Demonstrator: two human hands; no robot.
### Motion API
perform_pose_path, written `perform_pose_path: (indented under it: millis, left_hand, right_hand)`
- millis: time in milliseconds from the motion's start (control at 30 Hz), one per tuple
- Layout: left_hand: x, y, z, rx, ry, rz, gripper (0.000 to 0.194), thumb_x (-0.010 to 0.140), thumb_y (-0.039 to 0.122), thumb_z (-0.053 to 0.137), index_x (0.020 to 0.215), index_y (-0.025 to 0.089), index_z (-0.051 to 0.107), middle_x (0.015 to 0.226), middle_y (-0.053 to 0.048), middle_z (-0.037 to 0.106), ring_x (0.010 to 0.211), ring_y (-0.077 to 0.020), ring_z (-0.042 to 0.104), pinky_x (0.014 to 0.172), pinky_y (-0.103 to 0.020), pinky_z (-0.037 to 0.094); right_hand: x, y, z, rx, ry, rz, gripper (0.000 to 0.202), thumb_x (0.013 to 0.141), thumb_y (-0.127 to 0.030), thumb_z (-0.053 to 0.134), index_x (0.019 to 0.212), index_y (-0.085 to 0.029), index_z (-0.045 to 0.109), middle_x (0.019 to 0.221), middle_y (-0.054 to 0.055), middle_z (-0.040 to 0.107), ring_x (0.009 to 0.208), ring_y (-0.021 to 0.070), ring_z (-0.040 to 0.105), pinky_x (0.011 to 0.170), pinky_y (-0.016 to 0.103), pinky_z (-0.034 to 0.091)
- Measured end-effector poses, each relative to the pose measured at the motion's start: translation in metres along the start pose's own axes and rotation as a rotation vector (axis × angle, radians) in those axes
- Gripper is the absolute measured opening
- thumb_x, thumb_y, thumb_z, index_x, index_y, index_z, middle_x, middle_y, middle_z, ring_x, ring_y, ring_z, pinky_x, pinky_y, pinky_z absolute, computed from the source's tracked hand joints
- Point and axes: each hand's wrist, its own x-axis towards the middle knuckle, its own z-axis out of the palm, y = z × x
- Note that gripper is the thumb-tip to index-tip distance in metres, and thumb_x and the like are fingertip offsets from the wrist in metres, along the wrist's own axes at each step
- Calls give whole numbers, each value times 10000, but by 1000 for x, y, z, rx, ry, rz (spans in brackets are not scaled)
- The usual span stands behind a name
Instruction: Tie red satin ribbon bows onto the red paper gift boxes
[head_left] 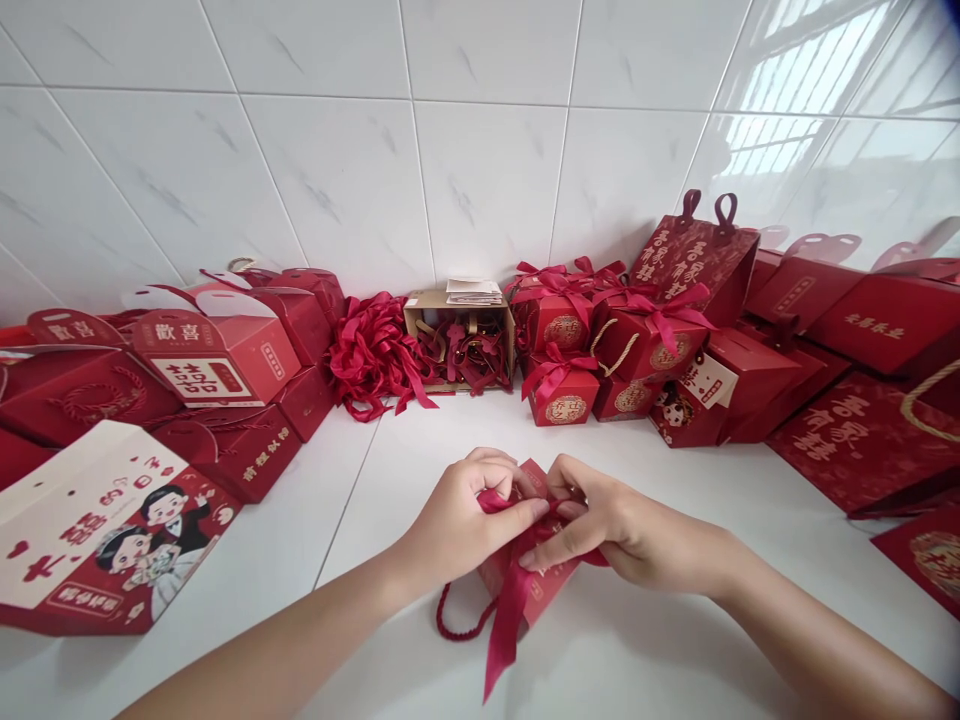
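Forearms (300, 625) closest to camera; both hands close together, clamped on red ribbon at a small red box.
Left hand (476, 515) pinches the ribbon (510, 620), right hand (622, 525) has thumb on it, fingers curled; exact fingertip contact partly hidden. Box (553, 592) under both hands on white table (405, 470), front center, ribbon tail hanging toward camera, dark red cord loop (460, 636) on its left. Ribbon pile (375, 355) and cardboard carton (512, 350) behind, near tiled wall (487, 180).
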Motion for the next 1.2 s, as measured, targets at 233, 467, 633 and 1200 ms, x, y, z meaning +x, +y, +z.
perform_pose_path:
  millis: [233, 467, 633, 1200]
  left_hand:
    - [-1, 0, -2, -66, -3, -35, 487, 741, 229, 640, 528, 216, 202, 784, -31, 705, 1027, -215, 578, 825, -332, 465]
    - [-2, -1, -3, -54, 10, -26, 525, 720, 221, 647, 534, 213, 156, 786, -20, 724, 1069, -226, 578, 839, -345, 457]
    - [-2, -4, -6, -73, 3, -57, 472, 691, 216, 692, 488, 206, 266, 850, -30, 726, 1112, -239, 571, 883, -345, 455]
    - [-1, -1, -7, -28, -16, -141, 81, 708, 299, 723, 733, 223, 718, 961, -60, 718, 1252, -284, 479, 1007, -413, 404]
  right_hand:
    - [0, 1, -3, 1, 174, -41, 270, 921, -66, 418, 1077, -208, 586, 888, 36, 512, 777, 120, 500, 688, 256, 465]
    - [-3, 10, -3, 38, 370, 87, 116, 903, -123, 486, 920, -219, 423, 842, 9, 541, 712, 113, 521, 628, 248, 480]
    - [-8, 16, -10, 20, 464, 124, 142, 903, -173, 521, 867, -225, 394, 819, 10, 553, 718, 128, 551, 619, 264, 490]
    - [-5, 17, -8, -21, 305, 195, 218, 903, -315, 573, 756, -162, 626, 696, 19, 588, 621, 108, 524, 566, 226, 424]
